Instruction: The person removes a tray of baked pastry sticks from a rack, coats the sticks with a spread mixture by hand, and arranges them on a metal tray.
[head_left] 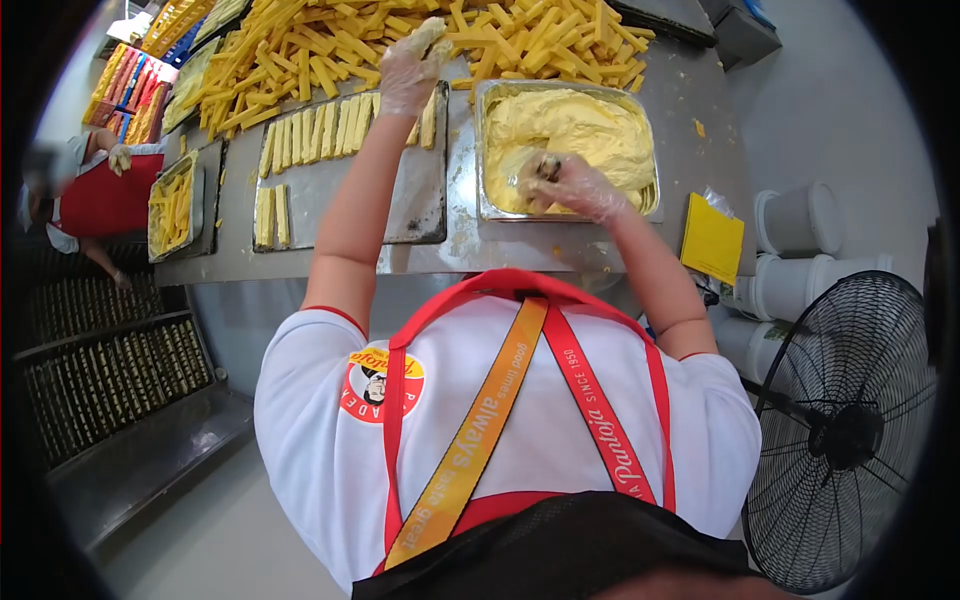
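Pale yellow cream [610, 125], thick and unevenly swirled, fills much of a rectangular metal pan [650, 205] on a steel table [695, 160], its surface scooped lower toward the near left. Heaped behind, loose yellow sticks [560, 45] lie crisscrossed, straight-sided and deeper in color than the cream. Left of the pan, coated sticks [315, 133], paler and rough-surfaced, line the far side of a flat metal tray [350, 215], with a few more at its near left corner. The left hand [412, 65], in a clear, cream-smeared glove, hangs above the tray's far edge near the heap, fingers partly bent; whether it grasps anything cannot be told. The right hand [568, 188], also gloved, is over the near left of the pan, fingers curled at the cream and blurred, a dark patch among them; its grasp cannot be made out. At far left, a co-worker in a red apron [105, 195] stands beside a smaller pan of sticks [172, 210].
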